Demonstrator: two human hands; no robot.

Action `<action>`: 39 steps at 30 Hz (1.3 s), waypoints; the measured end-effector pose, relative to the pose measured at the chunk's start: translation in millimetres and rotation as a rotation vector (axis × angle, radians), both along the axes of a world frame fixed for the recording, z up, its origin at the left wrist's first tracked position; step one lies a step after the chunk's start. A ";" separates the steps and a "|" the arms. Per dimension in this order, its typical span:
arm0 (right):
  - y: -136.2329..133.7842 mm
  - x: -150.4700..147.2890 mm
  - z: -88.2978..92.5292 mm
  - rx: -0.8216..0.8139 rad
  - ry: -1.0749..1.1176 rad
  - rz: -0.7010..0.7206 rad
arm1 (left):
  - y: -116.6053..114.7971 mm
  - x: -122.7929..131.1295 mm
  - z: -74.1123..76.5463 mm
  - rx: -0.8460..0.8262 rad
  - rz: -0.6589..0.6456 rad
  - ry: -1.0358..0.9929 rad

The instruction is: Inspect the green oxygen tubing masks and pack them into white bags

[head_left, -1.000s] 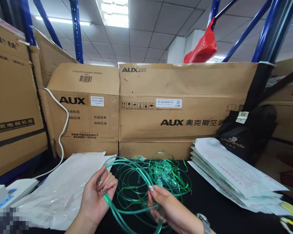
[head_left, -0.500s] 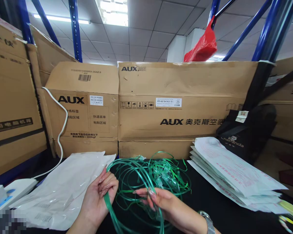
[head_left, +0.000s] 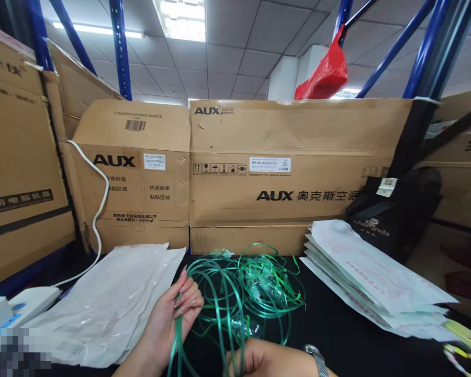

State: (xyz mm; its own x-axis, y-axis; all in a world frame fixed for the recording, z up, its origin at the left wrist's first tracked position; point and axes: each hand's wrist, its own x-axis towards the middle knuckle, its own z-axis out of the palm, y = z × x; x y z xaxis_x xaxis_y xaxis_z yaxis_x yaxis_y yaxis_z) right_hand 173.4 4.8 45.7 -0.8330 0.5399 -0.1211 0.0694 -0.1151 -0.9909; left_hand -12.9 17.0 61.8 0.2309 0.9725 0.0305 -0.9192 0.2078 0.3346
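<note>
Several loops of translucent green tubing [head_left: 219, 298] hang from my left hand [head_left: 182, 311], whose fingers are closed around the gathered strands. Low at the picture's bottom edge, my right hand [head_left: 265, 358] is curled round the lower strands of the same tubing; its fingertips are partly cut off. A wristwatch [head_left: 316, 358] is on the right wrist. Behind the hands, a tangled pile of green tubing with clear plastic pieces [head_left: 267, 285] lies on the black table. Another clear piece [head_left: 247, 329] shows just above my right hand.
White plastic packets [head_left: 110, 298] lie to the left, beside a white power strip [head_left: 35, 303] with its cord. A stack of white paper packages [head_left: 372, 272] lies at right, in front of a black bag [head_left: 392, 220]. Cardboard boxes [head_left: 227, 204] stand along the back.
My right hand has moved down and closer to the bottom edge, with its fingers now curled at the lower tubing. My left hand has shifted slightly right, still holding the loops.
</note>
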 end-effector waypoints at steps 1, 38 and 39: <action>-0.8 -0.1 4.3 -0.021 0.060 -0.019 | 1.5 0.7 1.0 0.003 0.010 0.073; 47.1 39.1 21.6 0.041 0.683 -0.686 | -6.3 32.0 -22.7 0.042 0.100 0.680; 48.0 37.7 19.7 0.023 0.676 -0.688 | -8.0 29.5 -19.4 -0.006 0.082 0.623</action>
State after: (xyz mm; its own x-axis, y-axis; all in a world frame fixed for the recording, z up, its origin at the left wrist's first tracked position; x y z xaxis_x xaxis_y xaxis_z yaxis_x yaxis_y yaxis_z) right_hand 211.1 52.8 65.4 -0.2235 0.9321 0.2850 -0.5925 0.1022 -0.7991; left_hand 16.5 9.0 42.4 0.1284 0.9875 -0.0914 -0.5647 0.1486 0.8118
